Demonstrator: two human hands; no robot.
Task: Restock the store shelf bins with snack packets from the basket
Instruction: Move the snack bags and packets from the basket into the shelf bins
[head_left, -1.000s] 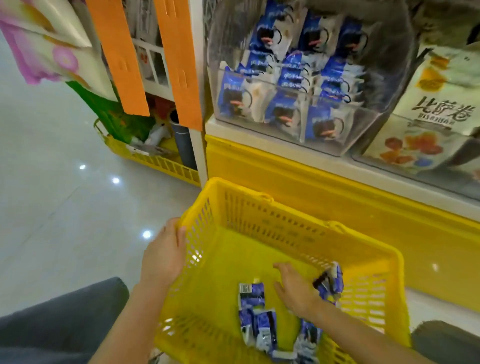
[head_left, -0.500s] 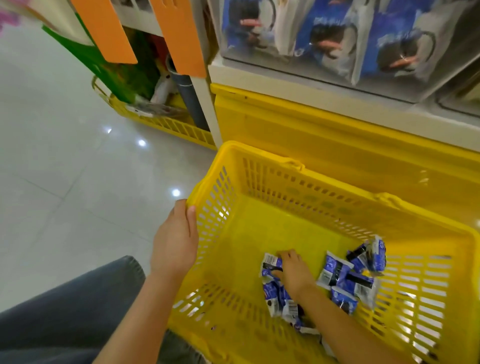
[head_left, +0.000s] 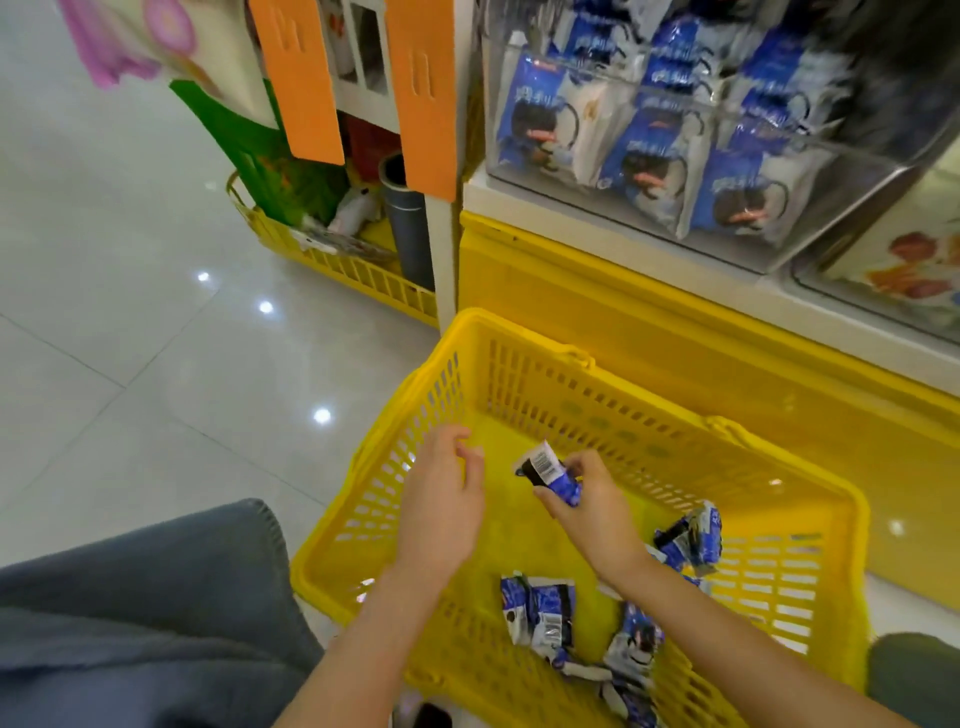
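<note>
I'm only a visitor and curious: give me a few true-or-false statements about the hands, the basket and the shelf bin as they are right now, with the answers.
1. The right hand holds a snack packet above the yellow basket. True.
2. The left hand grips the basket's rim. False: it hovers over the basket with loosely curled fingers and holds nothing.
3. The basket is empty. False: several loose packets lie on its floor.
4. The clear shelf bin has blue packets standing inside it. True.
</note>
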